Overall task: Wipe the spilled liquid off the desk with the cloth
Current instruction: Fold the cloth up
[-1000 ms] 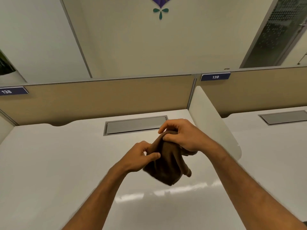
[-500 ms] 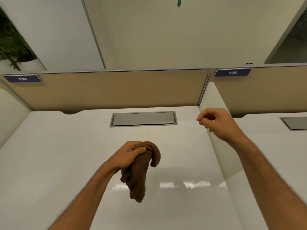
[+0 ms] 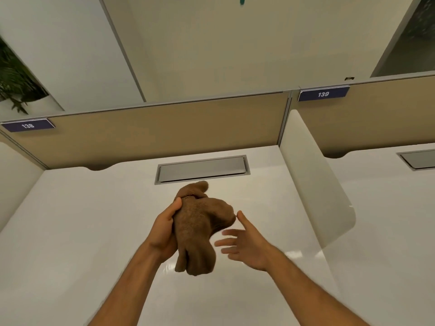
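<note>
Left hand (image 3: 164, 231) grip clamps cloth (image 3: 197, 231) above desk (image 3: 70, 231); right hand (image 3: 247, 243) grip apart, near divider (image 3: 313, 184).

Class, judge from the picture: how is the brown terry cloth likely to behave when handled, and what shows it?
Probably floppy: the brown terry cloth sags in folds below the gripping left hand. Likely light, since one hand holds it clear of the white desk. Its fuzzy nap suggests it grips rather than slips.

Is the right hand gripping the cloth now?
No, the right hand is open beside the cloth, which the left hand grips.
</note>
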Demonstrator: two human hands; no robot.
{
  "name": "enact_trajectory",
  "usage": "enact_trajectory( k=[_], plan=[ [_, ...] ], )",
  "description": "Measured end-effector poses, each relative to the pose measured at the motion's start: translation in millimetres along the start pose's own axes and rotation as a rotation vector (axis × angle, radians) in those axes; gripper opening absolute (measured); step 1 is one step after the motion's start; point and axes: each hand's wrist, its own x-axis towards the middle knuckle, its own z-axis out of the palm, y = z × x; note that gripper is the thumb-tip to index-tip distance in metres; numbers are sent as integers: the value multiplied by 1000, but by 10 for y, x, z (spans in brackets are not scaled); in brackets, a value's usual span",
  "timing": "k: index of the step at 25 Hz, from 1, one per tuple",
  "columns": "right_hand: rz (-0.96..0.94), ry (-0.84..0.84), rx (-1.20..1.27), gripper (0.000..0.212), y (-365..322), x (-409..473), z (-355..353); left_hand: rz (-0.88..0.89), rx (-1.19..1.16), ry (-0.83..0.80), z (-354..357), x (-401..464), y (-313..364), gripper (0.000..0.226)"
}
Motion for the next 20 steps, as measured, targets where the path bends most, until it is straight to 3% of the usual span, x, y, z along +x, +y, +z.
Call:
enact_trajectory(
  k=[3, 6, 9, 12, 17, 20],
  plan=[
    [-138, -182, 168, 89, -35, -17, 154, -17, -73, -41, -31, -58, -7, 49],
    [-305, -96, 87, 79, -119, -79, 344, -7, -176, -47, -109, -135, 7, 56],
    [-190, -73, 92, 76, -43, -11, 488, 15, -229, -73, -116, -198, 21, 58],
    [-164, -124, 205, 72, -28, -21, 553, 11, -184, -70, -78, -229, 48, 55],
    [-283, -122, 227, 36, -306, -214, 636, 55, -74, -27, -217, -289, 97, 50],
    [-366, -41, 120, 43, -472, -359, 546, 143, 132, -4, -288, -320, 171, 36]
  ],
)
